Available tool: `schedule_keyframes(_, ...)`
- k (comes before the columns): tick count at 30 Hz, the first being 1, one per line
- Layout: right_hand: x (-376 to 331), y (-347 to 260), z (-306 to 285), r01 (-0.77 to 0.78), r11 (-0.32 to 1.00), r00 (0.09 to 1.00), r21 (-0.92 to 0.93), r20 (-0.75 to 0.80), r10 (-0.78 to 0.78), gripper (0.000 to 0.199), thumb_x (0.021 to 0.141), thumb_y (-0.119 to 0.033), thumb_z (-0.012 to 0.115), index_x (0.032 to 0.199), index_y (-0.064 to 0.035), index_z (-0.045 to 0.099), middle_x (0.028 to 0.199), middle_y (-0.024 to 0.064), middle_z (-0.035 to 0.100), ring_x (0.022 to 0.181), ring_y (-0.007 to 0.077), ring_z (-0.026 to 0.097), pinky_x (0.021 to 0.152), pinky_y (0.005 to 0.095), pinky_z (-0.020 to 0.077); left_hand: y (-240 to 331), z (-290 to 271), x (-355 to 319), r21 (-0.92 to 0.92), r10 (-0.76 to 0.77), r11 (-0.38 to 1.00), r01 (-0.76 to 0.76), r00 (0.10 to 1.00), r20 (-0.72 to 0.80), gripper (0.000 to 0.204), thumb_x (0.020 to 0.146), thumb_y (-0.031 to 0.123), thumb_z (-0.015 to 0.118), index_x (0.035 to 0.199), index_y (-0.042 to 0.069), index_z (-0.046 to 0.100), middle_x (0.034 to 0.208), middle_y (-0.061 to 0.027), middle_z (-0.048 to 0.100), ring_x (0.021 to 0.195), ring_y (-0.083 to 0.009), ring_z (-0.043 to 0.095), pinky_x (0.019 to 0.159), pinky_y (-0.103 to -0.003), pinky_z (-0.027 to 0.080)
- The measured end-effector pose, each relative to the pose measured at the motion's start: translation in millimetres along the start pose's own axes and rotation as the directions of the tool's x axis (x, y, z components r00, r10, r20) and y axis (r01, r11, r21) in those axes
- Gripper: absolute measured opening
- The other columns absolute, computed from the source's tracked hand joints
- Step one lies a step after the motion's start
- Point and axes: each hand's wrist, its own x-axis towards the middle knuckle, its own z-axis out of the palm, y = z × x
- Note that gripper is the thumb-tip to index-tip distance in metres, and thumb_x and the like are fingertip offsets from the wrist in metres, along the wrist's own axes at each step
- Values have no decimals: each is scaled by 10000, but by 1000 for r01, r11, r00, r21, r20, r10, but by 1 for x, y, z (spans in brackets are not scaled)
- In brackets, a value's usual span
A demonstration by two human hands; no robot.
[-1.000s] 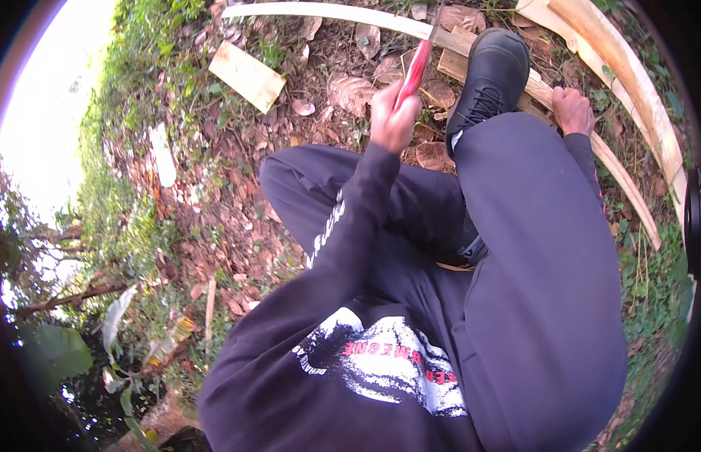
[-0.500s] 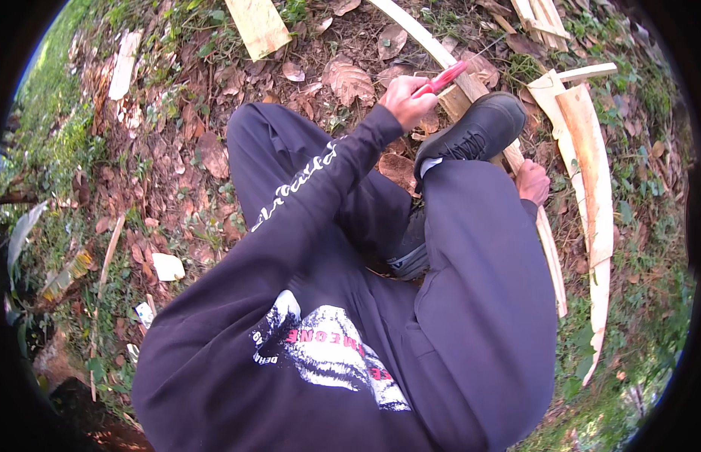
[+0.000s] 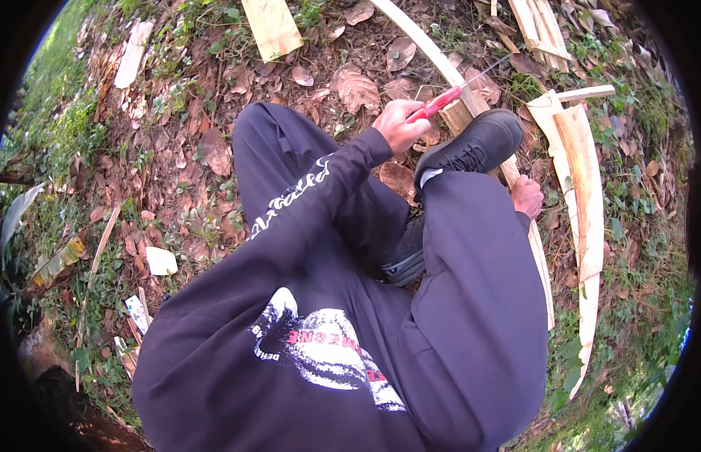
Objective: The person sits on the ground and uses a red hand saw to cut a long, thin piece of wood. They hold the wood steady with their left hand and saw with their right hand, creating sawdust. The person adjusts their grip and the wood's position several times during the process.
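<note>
Item: our right hand (image 3: 526, 196), closed around the long pale strip (image 3: 516, 177) beside our knee. Shoe (image 3: 471, 147) pins the strip. Our left hand (image 3: 399, 124), fisted on a red-handled knife (image 3: 437, 103), blade over the strip, which runs away up-left; leaves (image 3: 355, 87) beyond.

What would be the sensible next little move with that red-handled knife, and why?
Probably draw the blade down along the long pale strip. The left hand holds the red-handled knife with its blade at the strip, the black shoe pins the strip down, and the right hand grips it lower, so it looks steadied.
</note>
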Motion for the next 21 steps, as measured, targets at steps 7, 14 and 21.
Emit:
schedule_keyframes(7,6,7,0,2,1000,1000,4,8,-2,444,788,-370,423,847,-39,713,884,280,652,847,441,640,784,498,500,15,-55,-128,-104,-122,986,130,989,79,108,783,107,507,718,21,514,577,4,430,544,-95,428,526,-271,328)
schedule_keyframes(14,-1,-1,2,-30,1000,999,-7,23,30,449,795,-374,413,861,-49,717,889,275,656,863,435,644,797,499,500,-19,-5,-9,-29,12,1000,-13,1000,-28,221,752,201,551,753,-18,517,551,-126,433,507,-232,463,519,-384,387)
schedule_keyframes(21,6,9,0,11,1000,1000,21,20,-12,464,802,-366,405,880,-20,704,898,294,640,874,465,625,812,512,489,18,-56,-129,-128,-188,972,198,978,88,94,744,102,511,700,21,529,601,24,457,551,-67,419,535,-243,334)
